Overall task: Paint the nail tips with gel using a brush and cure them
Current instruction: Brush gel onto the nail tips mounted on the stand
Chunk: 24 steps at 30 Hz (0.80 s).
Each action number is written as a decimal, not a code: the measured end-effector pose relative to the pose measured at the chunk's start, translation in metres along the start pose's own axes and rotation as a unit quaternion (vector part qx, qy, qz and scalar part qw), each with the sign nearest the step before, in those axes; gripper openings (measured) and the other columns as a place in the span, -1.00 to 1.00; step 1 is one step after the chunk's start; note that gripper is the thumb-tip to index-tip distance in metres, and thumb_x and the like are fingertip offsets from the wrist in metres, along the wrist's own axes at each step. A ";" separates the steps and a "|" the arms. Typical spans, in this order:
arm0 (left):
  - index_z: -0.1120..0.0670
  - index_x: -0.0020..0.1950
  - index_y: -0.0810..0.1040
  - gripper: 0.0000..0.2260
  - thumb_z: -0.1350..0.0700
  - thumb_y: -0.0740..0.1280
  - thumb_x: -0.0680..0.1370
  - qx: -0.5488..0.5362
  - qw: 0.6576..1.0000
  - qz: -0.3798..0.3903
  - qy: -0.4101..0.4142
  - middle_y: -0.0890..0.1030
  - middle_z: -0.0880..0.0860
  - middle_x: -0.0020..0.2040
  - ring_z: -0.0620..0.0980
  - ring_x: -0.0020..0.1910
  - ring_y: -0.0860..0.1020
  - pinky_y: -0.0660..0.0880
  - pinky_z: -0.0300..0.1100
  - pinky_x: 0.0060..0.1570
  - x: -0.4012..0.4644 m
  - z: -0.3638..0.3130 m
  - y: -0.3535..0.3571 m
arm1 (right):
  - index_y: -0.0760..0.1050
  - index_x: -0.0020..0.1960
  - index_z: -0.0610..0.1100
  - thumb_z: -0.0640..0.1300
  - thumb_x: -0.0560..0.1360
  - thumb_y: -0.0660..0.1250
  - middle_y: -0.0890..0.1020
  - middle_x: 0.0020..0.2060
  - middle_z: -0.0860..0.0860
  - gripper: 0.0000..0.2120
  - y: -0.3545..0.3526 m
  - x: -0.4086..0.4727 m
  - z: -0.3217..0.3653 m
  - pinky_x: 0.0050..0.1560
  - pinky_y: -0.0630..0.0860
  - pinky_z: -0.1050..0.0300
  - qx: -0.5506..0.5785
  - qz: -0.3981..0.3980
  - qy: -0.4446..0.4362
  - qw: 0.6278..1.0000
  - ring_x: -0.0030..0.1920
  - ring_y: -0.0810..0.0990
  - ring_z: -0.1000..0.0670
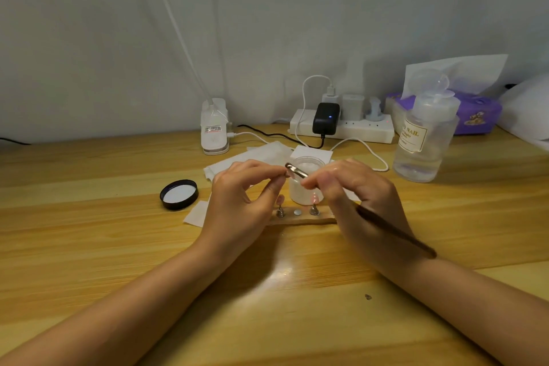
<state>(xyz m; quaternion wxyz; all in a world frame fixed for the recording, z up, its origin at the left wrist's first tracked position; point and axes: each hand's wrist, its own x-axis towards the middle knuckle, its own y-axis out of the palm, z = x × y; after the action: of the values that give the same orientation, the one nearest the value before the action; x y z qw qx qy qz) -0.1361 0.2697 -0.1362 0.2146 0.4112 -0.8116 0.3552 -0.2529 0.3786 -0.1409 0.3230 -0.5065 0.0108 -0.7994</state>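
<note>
My left hand (243,196) pinches something small at its fingertips, close to the brush's metal ferrule (295,171); the item itself is too small to make out. My right hand (353,196) grips a dark-handled brush (395,232), the handle running back over my wrist and the ferrule pointing left toward my left fingertips. Behind both hands stands an open jar (306,187) of whitish gel. In front of it lies a wooden strip (300,218) with metal pegs; two pegs carry pink nail tips (280,200).
A black jar lid (179,194) lies upside down at left. White wipes (252,157) are spread behind the jar. A clear liquid bottle (424,134) stands at right, a power strip (341,126) with chargers and a white lamp base (214,128) at the back, a purple tissue pack (472,111) far right.
</note>
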 end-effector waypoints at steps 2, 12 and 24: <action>0.00 -0.02 0.59 -0.80 0.28 0.38 0.45 0.001 1.000 0.001 -0.003 0.60 -0.11 -0.15 -0.07 -0.08 0.55 0.45 -0.28 -0.10 0.000 0.001 0.000 | 0.58 -0.26 -0.14 -0.04 0.53 0.09 0.59 -0.36 0.08 -0.63 -0.001 -0.001 -0.002 -0.20 0.47 0.08 0.016 -0.005 0.019 1.000 -0.27 0.55 0.14; 0.00 -0.01 0.59 -0.79 0.28 0.38 0.45 -0.003 1.000 0.003 -0.005 0.61 -0.11 -0.15 -0.08 -0.07 0.54 0.46 -0.21 -0.08 0.000 0.001 0.000 | 0.59 -0.23 -0.15 -0.06 0.52 0.10 0.61 -0.35 0.05 -0.66 0.000 0.000 -0.001 -0.23 0.47 0.00 -0.005 -0.004 -0.003 1.000 -0.27 0.54 0.11; 0.00 -0.03 0.60 -0.79 0.29 0.38 0.45 -0.008 1.000 0.001 0.000 0.60 -0.13 -0.15 -0.09 -0.07 0.55 0.45 -0.29 -0.09 0.000 0.002 0.000 | 0.58 -0.25 -0.14 -0.07 0.53 0.09 0.59 -0.37 0.06 -0.65 -0.001 -0.001 -0.001 -0.23 0.45 0.12 0.018 0.000 0.005 1.000 -0.28 0.53 0.14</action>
<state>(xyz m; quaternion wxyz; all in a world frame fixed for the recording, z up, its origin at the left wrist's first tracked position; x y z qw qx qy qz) -0.1360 0.2684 -0.1378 0.2178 0.4090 -0.8144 0.3493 -0.2537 0.3798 -0.1413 0.3319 -0.4961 -0.0023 -0.8023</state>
